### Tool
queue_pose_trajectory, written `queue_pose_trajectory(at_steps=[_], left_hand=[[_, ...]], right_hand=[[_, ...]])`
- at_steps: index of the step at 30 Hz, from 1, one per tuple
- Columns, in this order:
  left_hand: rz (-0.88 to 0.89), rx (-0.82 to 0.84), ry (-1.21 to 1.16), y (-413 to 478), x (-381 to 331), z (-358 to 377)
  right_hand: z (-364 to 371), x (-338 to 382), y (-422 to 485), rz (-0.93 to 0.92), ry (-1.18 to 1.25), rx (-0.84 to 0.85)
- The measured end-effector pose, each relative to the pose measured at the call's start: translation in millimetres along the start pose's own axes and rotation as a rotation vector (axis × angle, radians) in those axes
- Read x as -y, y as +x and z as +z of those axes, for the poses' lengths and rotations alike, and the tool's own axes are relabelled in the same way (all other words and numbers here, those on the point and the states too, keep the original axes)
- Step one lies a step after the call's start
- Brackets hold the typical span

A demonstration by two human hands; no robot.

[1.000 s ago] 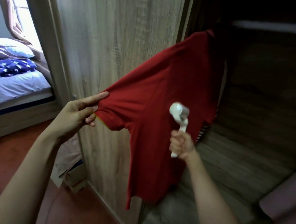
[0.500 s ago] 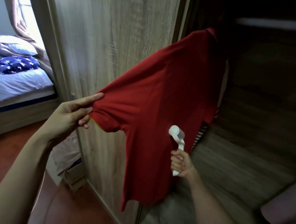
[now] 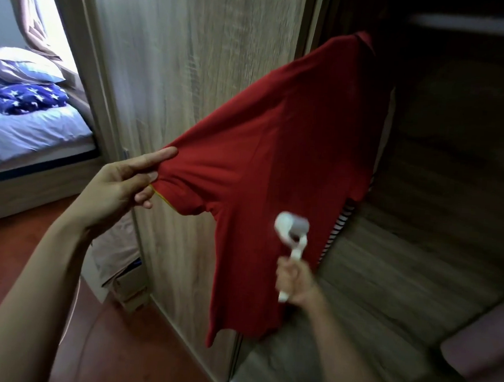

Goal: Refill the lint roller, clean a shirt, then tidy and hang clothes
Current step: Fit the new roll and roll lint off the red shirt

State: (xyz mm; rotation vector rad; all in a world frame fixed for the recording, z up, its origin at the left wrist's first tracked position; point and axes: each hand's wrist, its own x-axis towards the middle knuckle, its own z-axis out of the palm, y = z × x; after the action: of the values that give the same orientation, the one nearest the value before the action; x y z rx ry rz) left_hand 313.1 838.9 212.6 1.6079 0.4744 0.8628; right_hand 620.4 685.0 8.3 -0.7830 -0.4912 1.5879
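A red shirt [image 3: 279, 169] hangs at the wardrobe's open side, its top near the dark interior. My left hand [image 3: 119, 187] pinches the end of the left sleeve and pulls it out sideways, so the cloth is stretched. My right hand [image 3: 293, 280] grips the white handle of a lint roller [image 3: 291, 229]. The roller head rests against the shirt's body, just below the armpit. It is a little blurred from motion.
A wooden wardrobe door [image 3: 188, 67] stands behind the shirt. A striped garment [image 3: 339, 229] peeks out behind the shirt's right edge. A bed [image 3: 25, 133] with a starred blue blanket is at the far left. A box with cloth [image 3: 120, 268] sits on the red floor.
The roller went down the shirt's body from mid-chest height and sits now slightly higher than half a second ago. My left hand keeps the sleeve stretched.
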Motion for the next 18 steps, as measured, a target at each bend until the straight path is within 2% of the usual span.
queue_pose_trajectory(at_steps=[2, 4, 7, 12, 14, 16, 18], left_hand=[[0.0, 0.006, 0.016, -1.0, -0.5, 0.3], [0.003, 0.02, 0.018, -2.2, -1.0, 0.4], [0.014, 0.032, 0.0, -4.1, -1.0, -0.7], [0.029, 0.057, -0.021, -5.0, 2.2, -2.9], [0.035, 0.062, -0.008, -4.6, 2.3, -5.1], [0.043, 0.068, 0.003, -3.7, 2.9, -7.8], [0.051, 0.067, 0.016, -3.2, 4.5, -10.5]], right_hand=[[-10.4, -54.2, -14.2, 0.105, -0.031, 0.034], [2.5, -59.7, -22.1, 0.112, -0.083, 0.096], [45.3, 6.3, -12.9, -0.029, -0.084, 0.045], [164.2, 117.5, -24.9, -0.367, -0.375, 0.107], [181.0, 118.6, -25.8, -0.427, -0.433, -0.014], [171.6, 84.2, -18.9, -0.464, -0.595, -0.318], [137.1, 17.6, -13.1, -0.423, -0.848, -0.571]])
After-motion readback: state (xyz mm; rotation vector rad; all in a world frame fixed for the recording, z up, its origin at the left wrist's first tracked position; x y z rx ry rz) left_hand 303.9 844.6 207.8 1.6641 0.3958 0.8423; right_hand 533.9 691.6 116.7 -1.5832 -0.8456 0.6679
